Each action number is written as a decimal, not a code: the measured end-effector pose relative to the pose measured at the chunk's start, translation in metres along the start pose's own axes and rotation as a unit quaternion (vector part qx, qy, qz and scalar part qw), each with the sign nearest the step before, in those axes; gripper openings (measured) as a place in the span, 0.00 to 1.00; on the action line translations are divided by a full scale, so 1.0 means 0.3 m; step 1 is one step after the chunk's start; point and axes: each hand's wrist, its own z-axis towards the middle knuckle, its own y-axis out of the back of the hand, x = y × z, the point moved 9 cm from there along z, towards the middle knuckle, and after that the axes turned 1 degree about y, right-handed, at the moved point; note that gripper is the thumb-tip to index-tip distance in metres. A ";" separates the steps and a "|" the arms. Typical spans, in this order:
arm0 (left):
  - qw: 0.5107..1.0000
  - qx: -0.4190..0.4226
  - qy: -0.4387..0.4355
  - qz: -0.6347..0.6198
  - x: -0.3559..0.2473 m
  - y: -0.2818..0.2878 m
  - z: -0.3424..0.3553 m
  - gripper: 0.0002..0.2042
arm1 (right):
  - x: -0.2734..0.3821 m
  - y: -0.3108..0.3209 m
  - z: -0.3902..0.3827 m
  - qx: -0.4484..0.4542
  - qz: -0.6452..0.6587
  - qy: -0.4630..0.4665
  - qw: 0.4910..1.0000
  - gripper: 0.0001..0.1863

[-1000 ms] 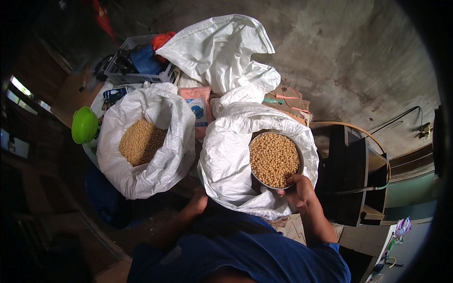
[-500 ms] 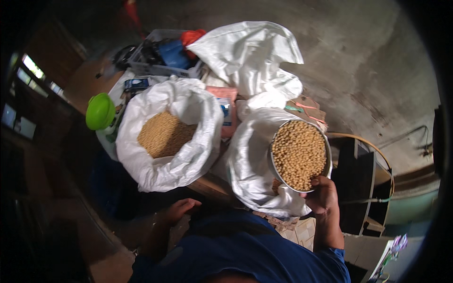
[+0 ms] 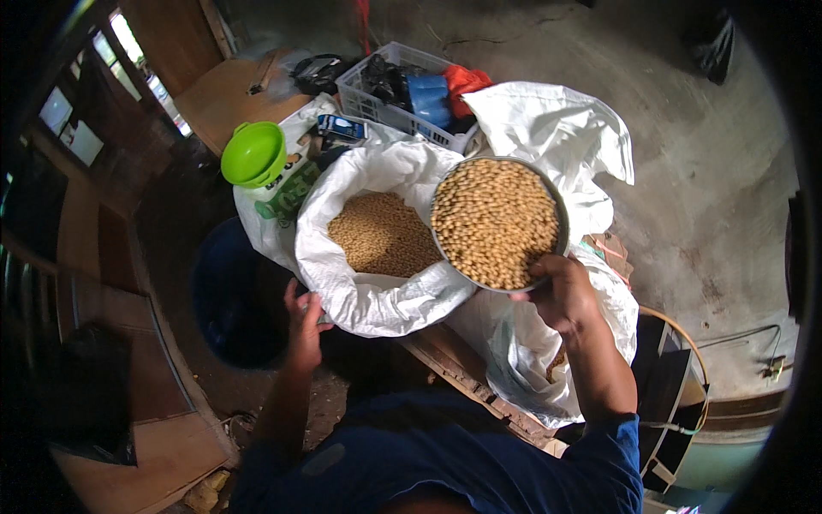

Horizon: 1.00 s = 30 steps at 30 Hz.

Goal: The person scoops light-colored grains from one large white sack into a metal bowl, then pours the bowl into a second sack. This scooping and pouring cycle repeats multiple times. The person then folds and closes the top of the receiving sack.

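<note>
My right hand [image 3: 561, 295] grips the near rim of a round metal bowl [image 3: 562, 210], thumb over the edge. Pale yellow beans, which look like soybeans [image 3: 495, 221], fill it almost to the brim. The bowl hangs over the right side of an open white woven sack [image 3: 377, 310], whose top is rolled outward. Inside that sack lie more of the same beans [image 3: 381, 231]. Close to the sack's lower left edge, my left hand [image 3: 306, 327] has its fingers apart and holds nothing; whether a fingertip touches the sack I cannot tell.
Partly under my right arm stands a second white sack [image 3: 514, 343] with some beans showing. A green plastic basin [image 3: 254, 154] sits at the left, above a dark blue drum [image 3: 231, 291]. Behind are a clear crate [image 3: 364, 94] of bags and a loose white sack [image 3: 556, 128].
My right hand has carried the full bowl leftward from the right sack to the left one. My left hand has moved forward to the left sack's edge. The view has shifted too.
</note>
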 end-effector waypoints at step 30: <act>0.981 0.126 -0.040 -0.140 -0.158 -0.135 0.008 0.38 | 0.179 -0.291 0.065 -0.135 -0.530 0.491 0.678 0.60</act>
